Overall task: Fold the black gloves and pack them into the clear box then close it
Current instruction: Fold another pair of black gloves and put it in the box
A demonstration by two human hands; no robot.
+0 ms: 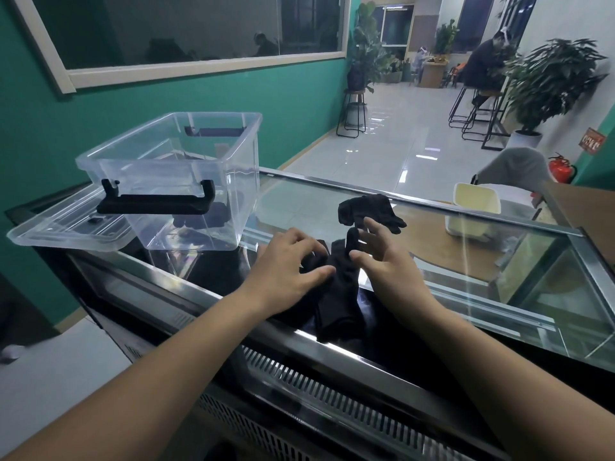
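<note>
Left hand (293, 264): lies on the near black glove (339, 294); fingers bent, tips pressing the fabric, thumb stretched to the right.
Right hand (382, 261): fingers spread and holding nothing; thumb tip at the glove's right edge.
Near black glove: lies flat on the glass countertop (466, 271), cuff toward the near edge, one finger pointing to the far side.
Second black glove (369, 209): crumpled on the glass, just beyond the right hand.
Clear box (186, 174): far left on the countertop, uncovered, black handle (156, 199) on its near wall; dark items inside.
Lid (66, 227): left of the box, touching it.
</note>
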